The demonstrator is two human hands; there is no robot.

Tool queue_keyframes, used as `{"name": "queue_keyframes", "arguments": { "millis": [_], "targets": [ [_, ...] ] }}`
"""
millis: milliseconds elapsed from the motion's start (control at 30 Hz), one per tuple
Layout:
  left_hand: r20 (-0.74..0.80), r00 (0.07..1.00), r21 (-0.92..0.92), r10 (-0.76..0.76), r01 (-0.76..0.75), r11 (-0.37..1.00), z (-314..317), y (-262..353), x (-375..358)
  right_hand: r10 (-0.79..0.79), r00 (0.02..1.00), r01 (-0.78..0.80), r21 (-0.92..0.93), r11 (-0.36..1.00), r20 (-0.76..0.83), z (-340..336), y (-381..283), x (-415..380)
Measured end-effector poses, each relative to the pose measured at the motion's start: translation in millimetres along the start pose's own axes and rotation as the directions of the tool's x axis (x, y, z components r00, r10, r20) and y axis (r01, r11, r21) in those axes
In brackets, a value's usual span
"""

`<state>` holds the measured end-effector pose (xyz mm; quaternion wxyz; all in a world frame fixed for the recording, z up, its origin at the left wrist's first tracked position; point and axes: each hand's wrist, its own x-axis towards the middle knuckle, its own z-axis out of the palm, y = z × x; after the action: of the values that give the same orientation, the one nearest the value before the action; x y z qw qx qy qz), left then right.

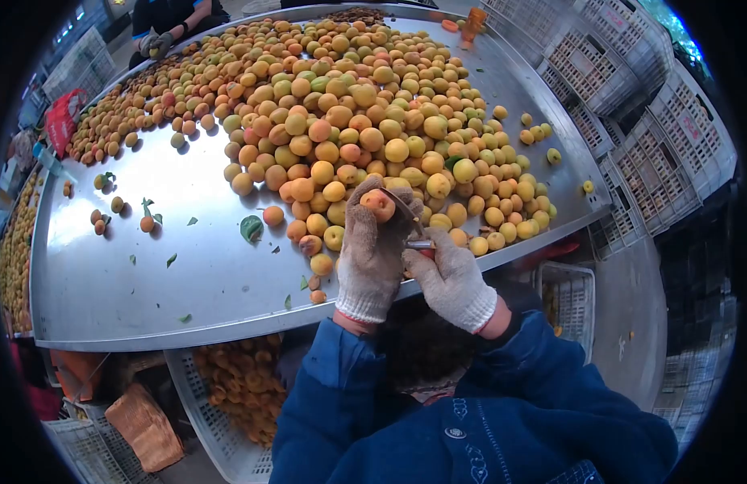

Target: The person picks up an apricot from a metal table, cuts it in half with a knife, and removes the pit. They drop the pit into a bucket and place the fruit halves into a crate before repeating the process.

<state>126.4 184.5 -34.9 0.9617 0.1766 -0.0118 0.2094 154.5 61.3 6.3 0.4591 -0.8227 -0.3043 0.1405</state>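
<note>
My left hand (369, 254), in a knitted glove, is closed around an orange apricot (378, 205) with dark spots, above the table's front edge. My right hand (450, 278), gloved too, grips a small tool (422, 244) with a metal part and a reddish handle. A thin dark curved piece, perhaps part of the tool, passes beside the held apricot; its link to the tool is unclear. Just beyond both hands a large heap of yellow and orange apricots (341, 121) covers much of the metal table (147, 290).
Loose leaves (251, 228) and scattered apricots lie at the left. Below the table stand a crate (220, 427) of apricots and another crate (571, 298). Stacked crates (655, 161) line the right side. A co-worker's gloved hands (154, 44) are at the far left edge.
</note>
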Motion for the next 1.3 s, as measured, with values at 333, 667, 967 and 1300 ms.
{"name": "queue_keyframes", "arguments": {
  "millis": [333, 667, 967, 1300],
  "targets": [
    [-0.017, 0.997, 0.247, 0.072, -0.066, 0.967, 10, 6, -5, -0.021, 1.0, 0.024, -0.135, 0.991, 0.024, 4, -5, 2],
    [-0.074, 0.996, 0.425, 0.059, -0.022, 0.905, 7, 3, -10, -0.023, 1.0, 0.025, -0.181, 0.983, 0.012, 15, 2, -1],
    [-0.043, 0.998, 0.398, 0.051, -0.03, 0.917, 9, 4, -9, -0.085, 0.996, 0.079, -0.206, 0.975, -0.02, 15, 6, -5],
    [-0.146, 0.989, 0.389, 0.011, 0.047, 0.92, 15, 2, -10, -0.118, 0.992, 0.095, -0.339, 0.936, -0.046, 21, 6, 1]
  ]
}}
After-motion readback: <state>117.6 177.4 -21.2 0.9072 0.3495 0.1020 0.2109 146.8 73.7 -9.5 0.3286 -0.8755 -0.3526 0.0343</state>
